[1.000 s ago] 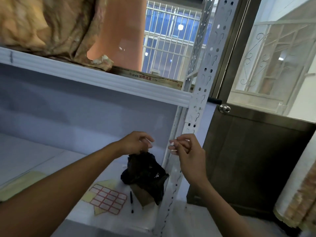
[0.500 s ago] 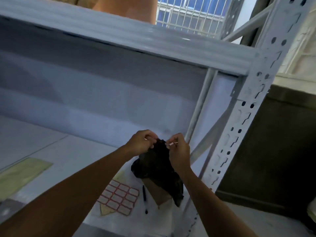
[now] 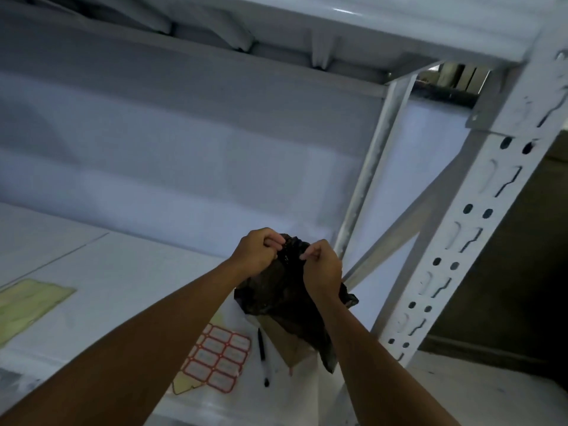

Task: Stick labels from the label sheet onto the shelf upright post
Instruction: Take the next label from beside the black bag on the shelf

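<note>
The white shelf board (image 3: 123,287) carries a red-bordered label sheet (image 3: 219,359) (resting on a yellowish backing paper (image 3: 183,385)). A black pen (image 3: 262,356) lies just beside it at 3 o'clock, brown cardboard (image 3: 287,344) at 2 o'clock, and a pale yellow sheet (image 3: 27,302) well apart at 9 o'clock.

- Tucked under the left forearm at 6 o'clock: left edge of the label sheet (image 3: 219,358); print too blurred to read.
- Curled into the folds of the black bag (image 3: 285,290), fingertips partly hidden: left hand (image 3: 256,255) and right hand (image 3: 322,269).
- Cut off at 1 o'clock: shelf upright post (image 3: 479,216).
- Cut off at 9 o'clock: yellow sheet (image 3: 27,305).
- Mostly covered by the bag: brown card (image 3: 284,341).
</note>
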